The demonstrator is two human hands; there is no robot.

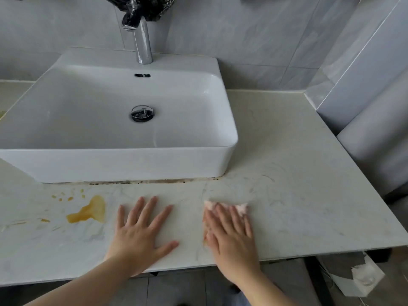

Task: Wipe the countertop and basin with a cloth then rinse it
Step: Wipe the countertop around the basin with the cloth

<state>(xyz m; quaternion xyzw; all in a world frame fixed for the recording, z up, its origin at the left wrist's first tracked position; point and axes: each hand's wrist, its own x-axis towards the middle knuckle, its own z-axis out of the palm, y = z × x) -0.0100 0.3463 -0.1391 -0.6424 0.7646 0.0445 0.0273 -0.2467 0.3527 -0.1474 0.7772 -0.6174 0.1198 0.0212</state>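
A pale marble countertop [298, 195] carries a white rectangular basin [114, 160] with a chrome drain [142, 113]. My right hand [229, 233] lies flat with straight fingers on a pink cloth [241, 207], pressing it onto the counter in front of the basin's right corner. My left hand [141, 230] rests flat with spread fingers on the bare counter to its left. A yellow-orange spill [88, 212] with small splashes lies further left of my left hand.
A chrome tap [142, 40] stands behind the basin, with a black bag [141, 7] hanging above it. Grey tiled walls close the back and right. Dark grime [143, 182] lines the basin's front base. Torn white material [362, 277] lies below the counter's right end.
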